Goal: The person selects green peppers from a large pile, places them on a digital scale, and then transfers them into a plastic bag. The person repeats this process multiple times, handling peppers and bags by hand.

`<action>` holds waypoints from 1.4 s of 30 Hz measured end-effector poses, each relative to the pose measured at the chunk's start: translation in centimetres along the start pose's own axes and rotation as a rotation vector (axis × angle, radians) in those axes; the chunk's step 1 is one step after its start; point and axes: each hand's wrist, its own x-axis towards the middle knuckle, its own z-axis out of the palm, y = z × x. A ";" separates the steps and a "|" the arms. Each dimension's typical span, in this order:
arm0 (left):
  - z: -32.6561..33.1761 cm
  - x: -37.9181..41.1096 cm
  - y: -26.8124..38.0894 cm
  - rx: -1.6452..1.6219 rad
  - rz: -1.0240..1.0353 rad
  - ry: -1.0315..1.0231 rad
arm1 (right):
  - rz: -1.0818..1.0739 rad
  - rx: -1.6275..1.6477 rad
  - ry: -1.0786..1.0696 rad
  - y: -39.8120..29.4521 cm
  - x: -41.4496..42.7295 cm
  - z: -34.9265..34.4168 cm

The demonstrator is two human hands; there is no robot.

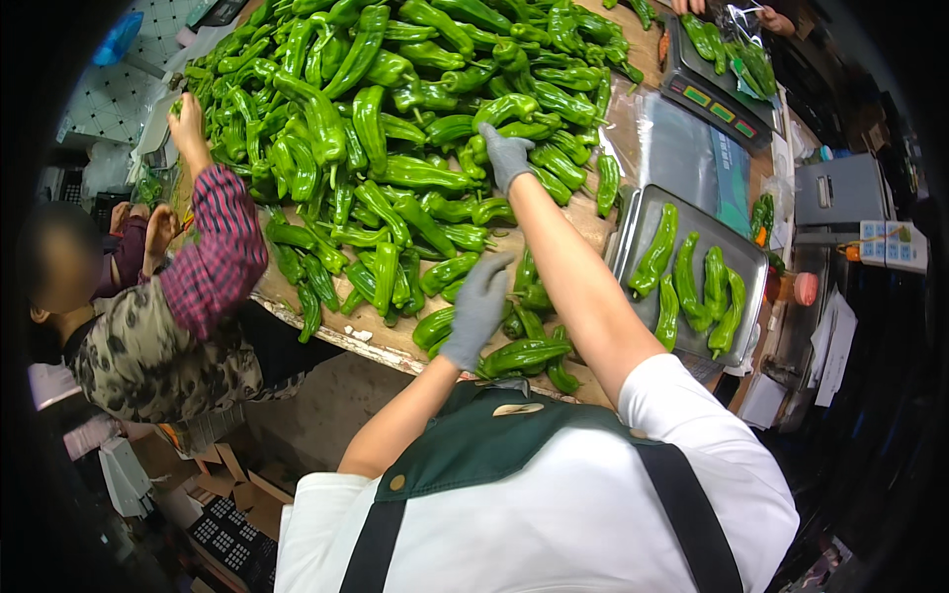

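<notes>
A large heap of long green peppers [415,133] covers the table in front of me. My right hand [507,157], in a grey glove, reaches into the heap's right side with its fingertips against the peppers. Whether it grips one is hidden. My left hand [477,315], gloved the same way, hovers near the table's front edge, its fingers loosely extended and nothing visible in them. Loose peppers [525,356] lie below and beside it. On my right, a metal tray [693,342] holds several peppers [690,282] laid lengthwise.
A digital scale [715,111] with bagged peppers stands at the far right, another person's hands [775,21] behind it. Plastic bags [671,144] lie before the tray. On the left, a person in a checked sleeve [215,252] reaches to the heap. The wooden table edge [356,342] is worn.
</notes>
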 end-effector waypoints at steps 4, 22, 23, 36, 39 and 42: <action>-6.4 -2.0 -2.2 -0.358 -0.287 0.100 | 0.142 0.612 -0.586 -0.9 -3.8 -3.4; -3.8 0.4 0.4 -1.742 -0.880 -0.387 | -0.025 -0.052 -0.799 -5.1 -26.9 -24.2; -3.8 0.1 0.1 -1.769 -0.834 -0.462 | -0.156 -0.152 -0.743 -5.0 -27.3 -23.9; -5.3 -7.4 2.9 -1.172 -0.516 -0.068 | 0.636 0.353 -0.796 3.0 -29.7 -19.4; -6.6 -6.3 1.5 -1.223 -0.479 -0.015 | 0.243 -0.419 -1.103 0.5 -26.1 -17.8; -9.2 -4.8 -0.1 -1.200 -0.401 0.003 | -0.593 -0.563 -0.467 0.5 -16.3 -14.9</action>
